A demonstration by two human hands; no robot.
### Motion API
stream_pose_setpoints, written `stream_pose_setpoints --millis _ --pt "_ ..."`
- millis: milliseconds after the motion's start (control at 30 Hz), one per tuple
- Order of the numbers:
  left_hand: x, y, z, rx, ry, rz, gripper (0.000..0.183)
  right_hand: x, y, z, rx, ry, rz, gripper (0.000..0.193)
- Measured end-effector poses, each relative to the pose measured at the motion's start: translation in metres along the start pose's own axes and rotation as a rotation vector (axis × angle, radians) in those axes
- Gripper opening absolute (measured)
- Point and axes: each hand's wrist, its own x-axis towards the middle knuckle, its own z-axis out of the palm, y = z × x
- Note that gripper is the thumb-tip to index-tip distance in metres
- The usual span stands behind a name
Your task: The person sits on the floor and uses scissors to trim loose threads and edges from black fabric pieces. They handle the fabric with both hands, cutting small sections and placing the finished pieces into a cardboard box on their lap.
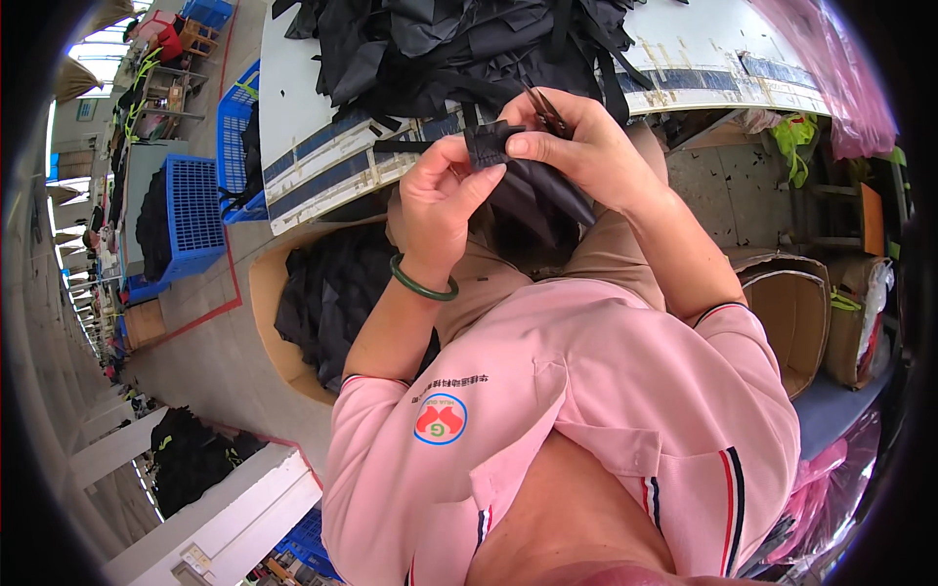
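Here both hands, left hand and right hand, grip closed on the black fabric piece

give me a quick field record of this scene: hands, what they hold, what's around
left hand: pinches black fabric piece
right hand: grips same piece, small snips in its fingers
left wrist: green bangle
table: white, heap of black fabric
lower left: box of black pieces
far left: blue crates
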Motion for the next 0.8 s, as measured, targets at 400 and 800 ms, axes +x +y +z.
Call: stream_pose_setpoints --millis 400,800 --pt "0.001 -0.006 -0.004 -0.115 -0.097 -0.017 0.013 -0.008 0.018 0.004 0.678 -0.121 0.518 0.014" --pt "0.000 -0.017 -0.017 0.093 0.020 0.163 0.018 -0.021 -0.016 -0.010 -0.455 0.170 -0.069 0.028"
